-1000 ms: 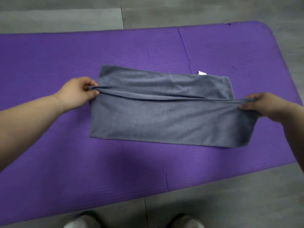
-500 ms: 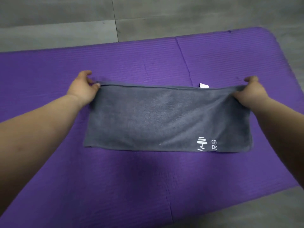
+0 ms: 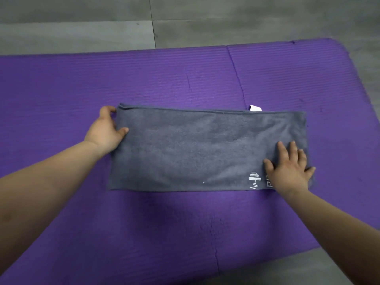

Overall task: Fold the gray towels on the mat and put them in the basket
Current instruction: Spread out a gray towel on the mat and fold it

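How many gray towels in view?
1: gray towel, folded on the mat, left hand at its left edge, right hand flat on its right end. Others may be off-frame.

Bare mat [image 3: 185,79] spans the upper frame beyond the towel [image 3: 195,149] and the lower centre between the forearms. The left hand [image 3: 107,132] grips and covers the towel's left edge. The right hand [image 3: 287,167] lies flat on its lower right corner. The towel's centre and upper right stay uncovered.
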`<state>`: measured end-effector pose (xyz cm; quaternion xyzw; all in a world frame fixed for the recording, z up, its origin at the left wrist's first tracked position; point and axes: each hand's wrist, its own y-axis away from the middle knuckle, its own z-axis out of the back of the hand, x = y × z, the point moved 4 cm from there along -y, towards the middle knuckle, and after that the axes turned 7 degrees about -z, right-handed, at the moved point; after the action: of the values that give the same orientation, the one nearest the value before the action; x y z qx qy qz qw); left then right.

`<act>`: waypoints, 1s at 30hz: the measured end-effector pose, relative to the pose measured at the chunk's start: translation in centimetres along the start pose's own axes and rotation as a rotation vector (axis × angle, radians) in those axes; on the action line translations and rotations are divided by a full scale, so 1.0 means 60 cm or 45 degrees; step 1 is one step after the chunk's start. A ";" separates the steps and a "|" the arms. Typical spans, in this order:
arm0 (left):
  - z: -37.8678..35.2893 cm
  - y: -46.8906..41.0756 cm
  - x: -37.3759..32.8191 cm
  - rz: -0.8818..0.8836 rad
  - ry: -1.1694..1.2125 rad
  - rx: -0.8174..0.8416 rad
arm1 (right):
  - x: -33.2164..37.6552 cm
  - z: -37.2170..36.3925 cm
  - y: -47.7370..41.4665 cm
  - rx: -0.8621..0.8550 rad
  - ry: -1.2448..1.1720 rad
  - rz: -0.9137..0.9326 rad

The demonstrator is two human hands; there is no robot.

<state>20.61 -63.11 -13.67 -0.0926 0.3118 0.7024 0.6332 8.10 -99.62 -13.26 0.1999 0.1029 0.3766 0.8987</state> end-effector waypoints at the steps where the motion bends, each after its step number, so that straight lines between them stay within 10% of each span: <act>1: 0.005 0.011 0.008 0.004 0.021 0.005 | 0.005 0.002 -0.002 0.016 0.013 0.035; 11: 0.013 0.223 0.182 0.342 0.217 0.176 | 0.158 0.010 -0.015 0.072 0.303 0.524; 19: 0.033 0.212 0.184 0.182 -0.025 0.155 | 0.215 0.015 0.006 -0.148 0.483 0.511; 26: 0.043 0.187 0.171 0.194 -0.062 0.353 | 0.210 -0.132 0.260 -0.116 0.341 1.820; 30: 0.045 0.195 0.170 0.179 0.112 0.348 | 0.166 -0.179 0.347 0.138 0.653 1.888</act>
<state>8.37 -53.18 -13.12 -0.0142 0.4377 0.6911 0.5749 -1.82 -76.19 -14.15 0.1666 0.1652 0.9068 0.3502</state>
